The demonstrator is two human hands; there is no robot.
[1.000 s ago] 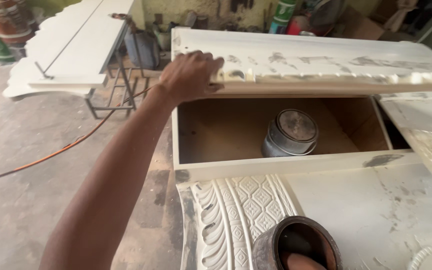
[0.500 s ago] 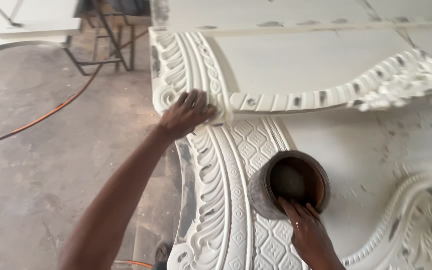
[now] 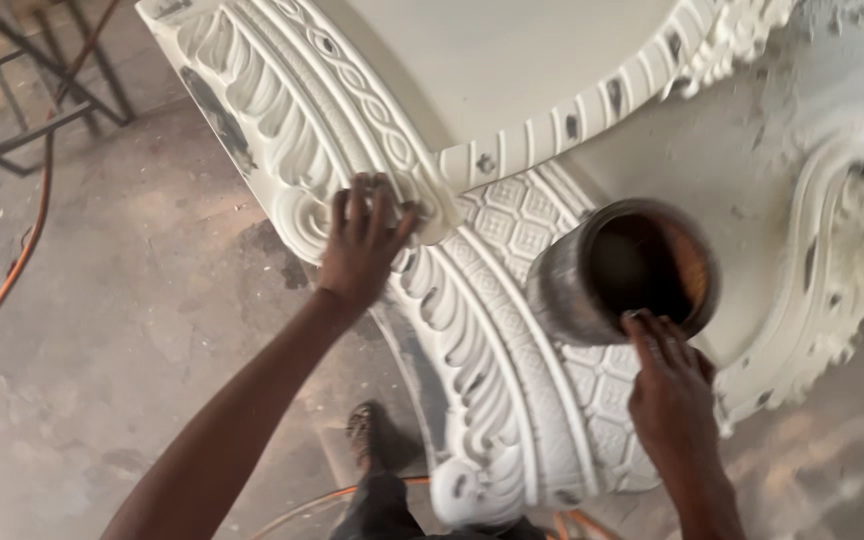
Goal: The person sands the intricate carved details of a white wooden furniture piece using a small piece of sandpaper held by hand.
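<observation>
The round metal tin (image 3: 624,270) stands on the white carved panel (image 3: 512,400); likely rigid, weighty with dark contents, best gripped around its wall. Right hand (image 3: 670,392) fingers touch its rim; left hand (image 3: 360,245) presses flat, open, on the carving

Left hand (image 3: 360,245) lies flat, fingers spread; right hand (image 3: 667,385) reaches forward, fingers curled.
</observation>
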